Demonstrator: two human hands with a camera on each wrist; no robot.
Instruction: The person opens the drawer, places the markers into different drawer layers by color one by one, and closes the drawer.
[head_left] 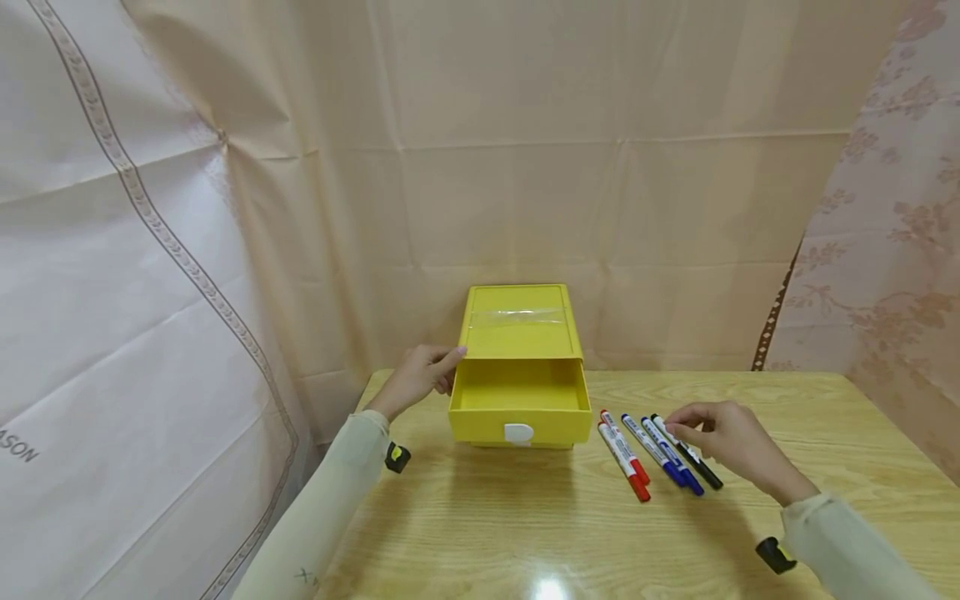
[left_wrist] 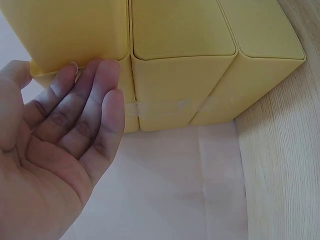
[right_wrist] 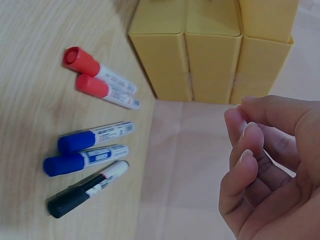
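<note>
- With the right grip (head_left: 731,437) narrow, loosely curled and holding nothing, best to widen slightly before lowering towards the black marker (right_wrist: 89,188), just left of that grip and apart from it.
- Probably wise to pinch mid-barrel, clear of the blue markers (right_wrist: 82,161) farther left.
- Steady the yellow box (head_left: 521,337) with the left grip (head_left: 420,377), relaxed against its front corner, beside the open drawer (head_left: 480,425).

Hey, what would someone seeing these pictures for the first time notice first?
Probably the bright yellow drawer unit on the wooden table, its top drawer pulled out and the left hand at its left side. Next, the five markers, two red, two blue, one black, lying to its right near the right hand.
</note>
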